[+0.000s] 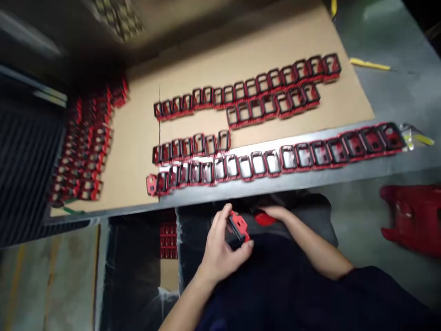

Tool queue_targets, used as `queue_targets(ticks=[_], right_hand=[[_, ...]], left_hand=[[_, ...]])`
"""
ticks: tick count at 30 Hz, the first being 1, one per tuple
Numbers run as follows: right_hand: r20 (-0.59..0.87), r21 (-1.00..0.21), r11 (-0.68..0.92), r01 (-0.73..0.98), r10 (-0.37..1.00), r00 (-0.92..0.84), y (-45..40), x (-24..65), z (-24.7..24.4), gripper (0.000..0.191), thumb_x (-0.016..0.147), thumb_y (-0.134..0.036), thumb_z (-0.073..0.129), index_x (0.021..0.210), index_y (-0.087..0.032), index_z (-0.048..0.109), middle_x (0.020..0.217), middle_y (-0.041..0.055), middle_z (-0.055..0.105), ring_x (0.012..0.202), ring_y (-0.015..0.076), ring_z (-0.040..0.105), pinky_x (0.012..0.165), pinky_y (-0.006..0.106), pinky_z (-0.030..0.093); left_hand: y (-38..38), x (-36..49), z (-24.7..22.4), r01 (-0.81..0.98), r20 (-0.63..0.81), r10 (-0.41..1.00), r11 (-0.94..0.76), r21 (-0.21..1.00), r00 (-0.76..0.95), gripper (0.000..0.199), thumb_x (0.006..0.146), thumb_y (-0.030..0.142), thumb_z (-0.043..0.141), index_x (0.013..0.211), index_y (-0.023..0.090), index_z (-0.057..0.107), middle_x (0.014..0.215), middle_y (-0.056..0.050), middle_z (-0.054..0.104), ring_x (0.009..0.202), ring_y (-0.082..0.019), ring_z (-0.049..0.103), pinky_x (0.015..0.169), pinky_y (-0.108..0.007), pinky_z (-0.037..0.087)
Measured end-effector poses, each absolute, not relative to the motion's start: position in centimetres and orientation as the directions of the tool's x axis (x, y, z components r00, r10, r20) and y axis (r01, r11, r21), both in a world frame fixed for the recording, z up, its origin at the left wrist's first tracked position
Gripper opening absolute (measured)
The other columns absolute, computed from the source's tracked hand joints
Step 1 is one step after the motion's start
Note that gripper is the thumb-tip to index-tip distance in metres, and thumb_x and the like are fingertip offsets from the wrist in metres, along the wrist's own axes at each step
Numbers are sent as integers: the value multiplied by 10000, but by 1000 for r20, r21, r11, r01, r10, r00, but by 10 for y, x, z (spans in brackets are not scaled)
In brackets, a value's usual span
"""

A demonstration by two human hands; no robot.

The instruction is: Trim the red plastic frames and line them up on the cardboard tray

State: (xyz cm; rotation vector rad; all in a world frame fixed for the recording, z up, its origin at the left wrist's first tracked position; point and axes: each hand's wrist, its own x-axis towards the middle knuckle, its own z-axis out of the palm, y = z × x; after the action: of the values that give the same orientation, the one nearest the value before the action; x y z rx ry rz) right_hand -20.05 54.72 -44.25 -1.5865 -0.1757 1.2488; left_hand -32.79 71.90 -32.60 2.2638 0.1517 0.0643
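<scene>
Left hand (222, 250) grasping red-and-black boxy plastic part (240, 225) off near edge of table (241, 189), right hand (276, 213) grip unclear by red rounded object (265, 219); likely handling step, needs steadying next.

My feed shows a metal-topped bench (382, 85) partly covered with tan cardboard (134, 147), light glaring off the bare metal strip along its near edge. At left I see 1 dark ribbed panel (29, 170). Below it lies pale floor (34, 294) with yellowish stripes; right, blurred grey-green floor (356, 216).
</scene>
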Motion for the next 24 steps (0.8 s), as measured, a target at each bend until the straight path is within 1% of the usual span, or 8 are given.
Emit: queue_targets(ticks=[2, 3, 6, 9, 12, 16, 19, 24], right_hand=[[-648, -745, -428, -511, 647, 402, 542, -252, -424, 367, 975, -467, 583, 1005, -108, 659, 923, 73, 684, 835, 160, 661, 809, 331, 570], [-637, -745, -392, -540, 657, 402, 541, -272, -409, 397, 954, -494, 591, 1009, -108, 666, 891, 75, 688, 804, 156, 660, 776, 310, 569], [-555, -759, -204, -618, 698, 452, 542, -311, -361, 482, 882, -521, 655, 1145, -118, 663, 900, 76, 689, 763, 139, 646, 631, 229, 546], [-552, -697, -85, -712, 698, 456, 549, -332, -330, 487, 833, -494, 708, 1130, -110, 674, 849, 59, 675, 692, 111, 623, 534, 175, 512], [-593, -624, -48, -780, 679, 433, 557, -346, -322, 453, 801, -475, 740, 1050, -101, 684, 817, 53, 676, 673, 100, 625, 555, 173, 537], [-629, -594, -19, -804, 634, 450, 571, -366, -323, 446, 765, -478, 786, 974, -100, 677, 761, 34, 670, 641, 92, 632, 570, 175, 557], [-638, -585, -12, -811, 624, 452, 584, -374, -321, 497, 742, -520, 805, 975, -100, 676, 766, 35, 673, 645, 98, 644, 565, 180, 568], [-622, -610, -51, -790, 649, 438, 604, -371, -316, 506, 733, -541, 821, 923, -97, 670, 750, 23, 665, 615, 79, 627, 544, 160, 551]], left_hand=[[725, -368, -342, 146, -48, 174, -612, 777, 984, 769, 815, 301, 702, 1485, 203, 336, 1243, -151, 581, 1048, -255, 646, 831, -381, 590], [727, -384, -347, 134, -46, 162, -591, 796, 986, 755, 808, 263, 695, 1473, 202, 345, 1268, -155, 578, 1077, -256, 641, 841, -376, 590], [730, -414, -356, 14, 17, 57, -499, 866, 998, 710, 806, 178, 648, 1457, 225, 368, 1354, -147, 560, 1241, -268, 575, 990, -418, 544], [728, -426, -360, -43, 40, -15, -371, 928, 999, 744, 819, 157, 634, 1495, 248, 337, 1428, -138, 526, 1338, -279, 512, 1105, -473, 466], [729, -438, -365, -40, 28, -54, -250, 967, 998, 772, 824, 150, 627, 1524, 256, 318, 1477, -135, 488, 1377, -292, 479, 1141, -492, 428], [740, -453, -371, -46, 34, -85, -142, 989, 996, 802, 814, 122, 613, 1539, 274, 305, 1520, -123, 439, 1412, -293, 437, 1155, -483, 408], [751, -459, -372, 7, -15, -106, -73, 997, 994, 787, 810, 125, 602, 1533, 260, 320, 1535, -127, 420, 1417, -299, 432, 1147, -467, 418], [766, -462, -367, 35, -40, -72, -76, 996, 997, 769, 789, 100, 573, 1514, 234, 358, 1511, -125, 449, 1411, -289, 437, 1183, -488, 365]])
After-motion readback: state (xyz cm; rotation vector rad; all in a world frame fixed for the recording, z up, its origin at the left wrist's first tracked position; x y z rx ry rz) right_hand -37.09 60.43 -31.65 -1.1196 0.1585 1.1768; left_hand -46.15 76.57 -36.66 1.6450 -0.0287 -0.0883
